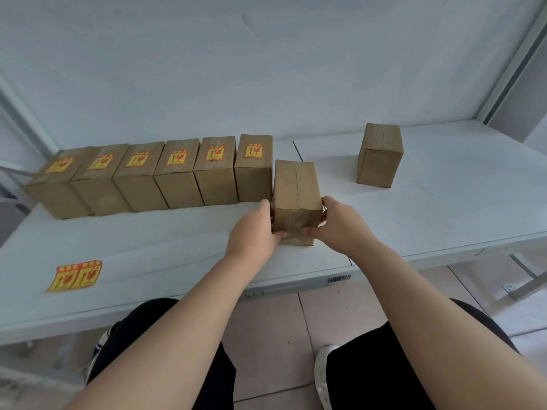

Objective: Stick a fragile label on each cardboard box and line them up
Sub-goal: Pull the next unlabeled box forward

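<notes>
Left grip: the left hand (253, 232) clasps the near left edge of the box (296, 187). The thumb is curled onto the front face and the other fingers wrap round the left side.
Right grip: the right hand (340, 224) clasps the near right edge of the same box, with the thumb tip on the front face and the fingers bent round the right side.
Box: its top is bare cardboard with a taped seam running away from the person. It stands upright on the table (444, 208) between the two hands.
Box place: it is just right of the row (177, 184) and nearer the person. I cannot tell whether it touches the last box there.
Arms: both bare forearms reach forward from the bottom edge and converge on the box, wrists low over the table.
Row: six boxes stand side by side at the back left, each with a red-and-yellow label (254, 150) on top.
Far box: the far box (380, 161) stands alone, well apart to the right, its top bare.
Sheet: a sheet (75, 275) bearing two labels lies flat near the front left edge.
Hidden: the fingertips of both hands are behind the box's sides. The hands cover its lower corners. The label print is too small to read.
</notes>
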